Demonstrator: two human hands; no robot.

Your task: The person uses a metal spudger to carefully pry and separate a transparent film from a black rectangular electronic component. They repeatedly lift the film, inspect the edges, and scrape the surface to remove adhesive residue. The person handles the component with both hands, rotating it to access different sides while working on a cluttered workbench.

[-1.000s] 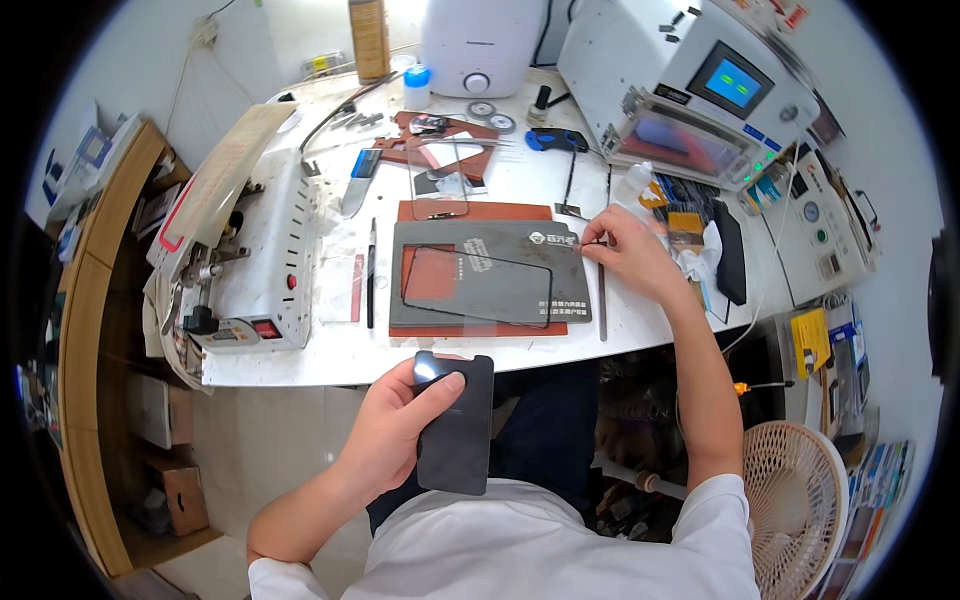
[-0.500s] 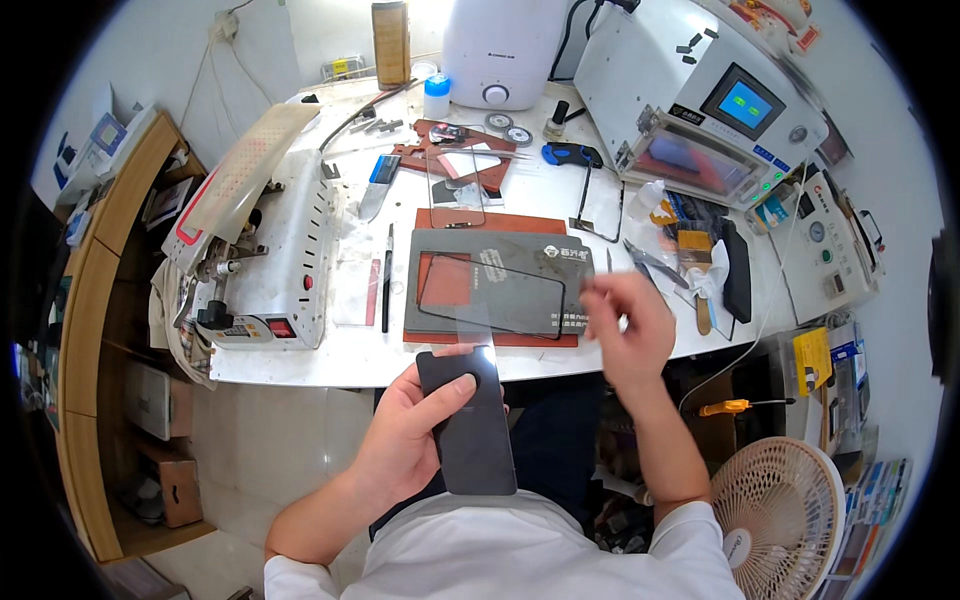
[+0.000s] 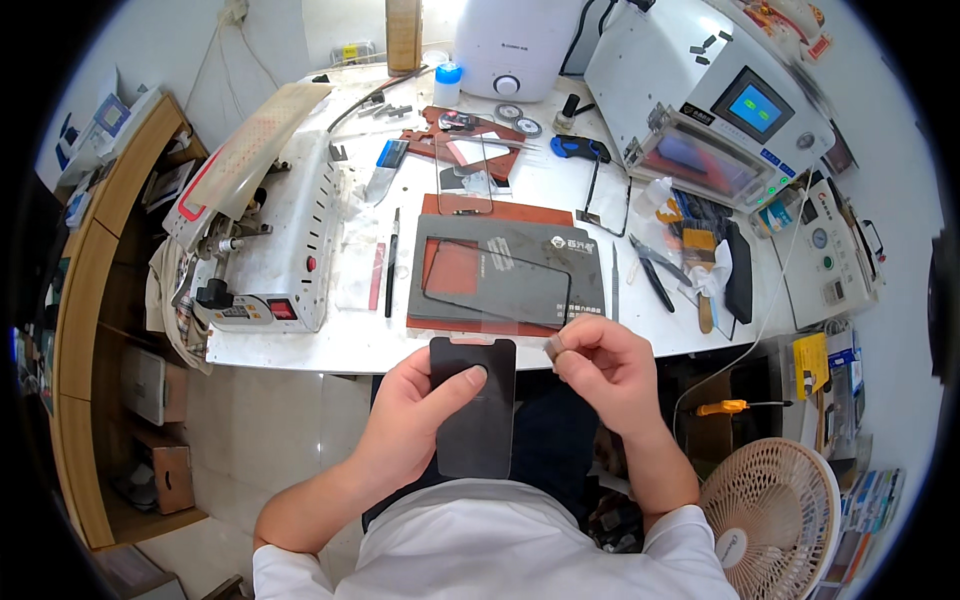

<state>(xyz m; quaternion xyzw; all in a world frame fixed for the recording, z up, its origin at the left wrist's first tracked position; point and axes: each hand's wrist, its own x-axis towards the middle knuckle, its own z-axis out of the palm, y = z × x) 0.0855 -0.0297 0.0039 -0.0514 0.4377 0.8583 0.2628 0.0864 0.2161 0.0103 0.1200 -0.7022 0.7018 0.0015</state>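
My left hand (image 3: 408, 405) is wrapped round a dark phone-screen panel (image 3: 476, 430), notched at its top edge. The thumb lies on its face. A clear film tab (image 3: 497, 324) sticks out beyond the notch towards the bench. To the right of the panel, apart from it, my right hand (image 3: 612, 378) pinches a small greyish-brown flat piece (image 3: 553, 348) between thumb and fingers; its kind is unclear. Beyond the hands, a thin black phone-shaped frame (image 3: 570, 300) lies on a grey work mat (image 3: 530, 235), over a reddish-brown pad (image 3: 520, 208).
On the left stands a white machine (image 3: 262, 260) with a raised lid. A black slim tool (image 3: 391, 265) lies beside the mat. Pliers (image 3: 655, 278) and a brush (image 3: 700, 245) lie right. A boxy machine (image 3: 690, 100) with a screen stands behind. A fan (image 3: 770, 520) is lower right.
My right hand has come down and left, closer to the panel, and its small piece now shows. My left hand has raised the panel slightly and straightened it. The view has shifted a little.
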